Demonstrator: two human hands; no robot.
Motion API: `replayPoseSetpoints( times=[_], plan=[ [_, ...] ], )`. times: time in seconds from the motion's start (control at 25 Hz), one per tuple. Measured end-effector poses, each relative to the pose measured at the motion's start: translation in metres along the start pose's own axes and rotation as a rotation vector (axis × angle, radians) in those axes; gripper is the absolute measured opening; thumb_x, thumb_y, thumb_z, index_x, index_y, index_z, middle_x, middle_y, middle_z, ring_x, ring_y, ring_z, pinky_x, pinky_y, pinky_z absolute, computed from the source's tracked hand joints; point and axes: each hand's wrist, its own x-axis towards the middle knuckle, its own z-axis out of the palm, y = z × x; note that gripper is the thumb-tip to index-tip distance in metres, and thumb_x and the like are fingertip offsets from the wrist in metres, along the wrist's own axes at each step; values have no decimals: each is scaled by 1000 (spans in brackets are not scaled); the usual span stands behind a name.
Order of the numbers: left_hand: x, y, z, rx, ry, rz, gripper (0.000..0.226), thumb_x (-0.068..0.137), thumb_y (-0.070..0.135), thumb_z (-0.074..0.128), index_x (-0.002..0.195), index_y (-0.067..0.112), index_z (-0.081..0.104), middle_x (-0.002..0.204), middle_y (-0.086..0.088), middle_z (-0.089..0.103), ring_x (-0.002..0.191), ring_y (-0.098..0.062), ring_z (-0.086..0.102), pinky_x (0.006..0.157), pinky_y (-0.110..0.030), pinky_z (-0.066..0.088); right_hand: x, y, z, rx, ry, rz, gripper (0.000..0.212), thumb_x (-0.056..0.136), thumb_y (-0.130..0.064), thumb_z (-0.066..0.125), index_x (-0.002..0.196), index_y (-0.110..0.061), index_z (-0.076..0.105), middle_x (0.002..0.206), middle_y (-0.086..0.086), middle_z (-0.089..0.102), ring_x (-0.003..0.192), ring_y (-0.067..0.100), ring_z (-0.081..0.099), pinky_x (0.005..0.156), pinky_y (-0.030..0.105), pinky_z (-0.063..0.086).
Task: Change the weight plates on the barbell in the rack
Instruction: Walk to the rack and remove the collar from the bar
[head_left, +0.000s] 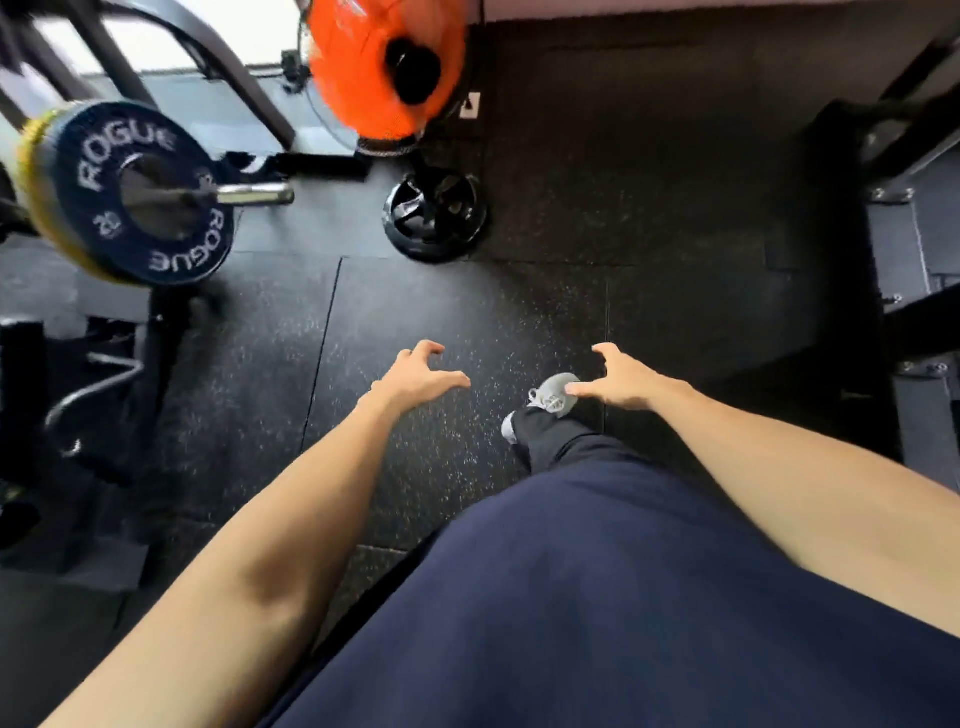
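Speckled black rubber floor (467, 312) below, both arms stretched out forward and nothing in either grip.

Left hand (415, 376) hangs over the floor with fingers spread and loosely curled, released; right hand (621, 382) mirrors it, fingers bent, also holding nothing, hovering above a grey shoe (553, 395). Up at the far left sits the barbell sleeve (254, 194), its bare steel end poking out past a blue plate (140, 192) marked ROGUE, with a yellow plate (39, 176) behind it, well apart from both hands. An orange fan (384, 67) on a round black base (435, 215) stands beyond. Dark rack framing (914, 260) is cut off at the right edge. Everything up top is motion-blurred, and the gear at lower left is too dark to make out.
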Motion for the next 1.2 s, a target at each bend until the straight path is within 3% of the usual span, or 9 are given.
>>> replayPoseSetpoints(
  times=[0.24,0.48,0.64,0.76,0.96,1.04,1.2],
  plan=[
    [109,134,-71,319,-40,178,79,71,63,67,139,40,33,146,-1,31,124,-30,49,111,-57,25,71,-10,-89,152,120,123,99,75,-58,68,151,-25,15,157,13,17,141,35,29,113,55,26],
    [188,275,-86,573,-185,388,99,49,77,65,137,41,38,140,-6,39,128,-31,44,110,-54,32,87,15,-165,447,277,284,99,74,-61,68,150,-26,16,155,11,22,139,33,32,113,52,27],
    [216,357,-65,760,-290,511,99,47,76,64,136,42,37,142,-5,39,127,-29,45,109,-55,33,76,36,-171,696,401,396,99,73,-64,67,150,-26,17,155,10,24,137,33,35,112,52,30],
    [223,412,-38,927,-381,670,83,63,66,68,137,42,37,143,-1,38,127,-28,46,108,-55,31,60,47,-161,947,486,460,108,62,-70,67,148,-31,17,154,9,23,134,32,39,110,53,32],
    [241,497,5,1109,-522,827,91,53,69,65,134,41,38,143,-2,38,127,-29,47,109,-54,33,49,52,-148,1160,666,670,119,45,-78,61,147,-33,19,152,6,27,136,30,38,110,52,33],
    [247,529,25,1177,-576,891,92,50,70,65,133,42,38,144,-3,38,127,-29,47,108,-54,34,49,48,-145,1243,752,747,117,48,-76,64,147,-33,20,152,6,26,136,31,38,110,53,33],
    [248,573,47,1254,-643,999,88,54,68,65,133,42,37,145,-4,36,128,-30,45,109,-56,32,49,34,-149,1343,876,802,100,70,-56,74,149,-26,21,152,13,25,136,34,35,111,52,32]
  ],
)
